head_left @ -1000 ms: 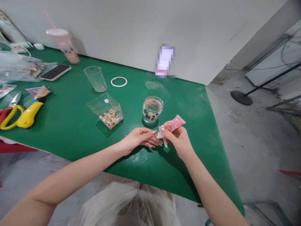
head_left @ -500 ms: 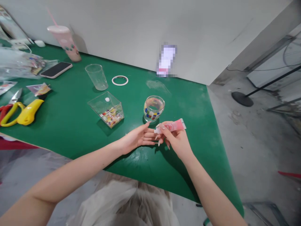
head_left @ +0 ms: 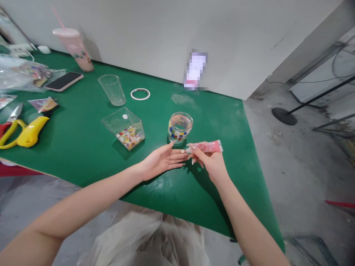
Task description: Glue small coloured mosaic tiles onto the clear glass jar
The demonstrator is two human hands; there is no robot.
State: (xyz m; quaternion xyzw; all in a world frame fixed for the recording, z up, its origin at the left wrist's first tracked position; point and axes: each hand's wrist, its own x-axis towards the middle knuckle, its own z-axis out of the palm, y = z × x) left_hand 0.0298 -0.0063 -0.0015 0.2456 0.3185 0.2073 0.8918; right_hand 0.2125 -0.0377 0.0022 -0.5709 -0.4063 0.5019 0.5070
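Now we see left hand (head_left: pixel 161 161) unpinched, spread flat, piece (head_left: pixel 182 151) exposed at fingertip beside the tube (head_left: pixel 206 147) right hand (head_left: pixel 215 162) grips.

Wears a pale, greyish-beige garment (head_left: pixel 144 238) over the lap, thin and slightly sheer in look, gathered into soft, crumpled folds with darker creases near the middle. Goes bare along both forearms (head_left: pixel 105 194), and past the elbow (head_left: pixel 57 232) on the left. Has slim fingers (head_left: pixel 176 156) on left hand (head_left: pixel 158 161) and right hand (head_left: pixel 212 165) alike, tipped with long, tapered nails (head_left: pixel 183 164) in a pale, glossy finish.
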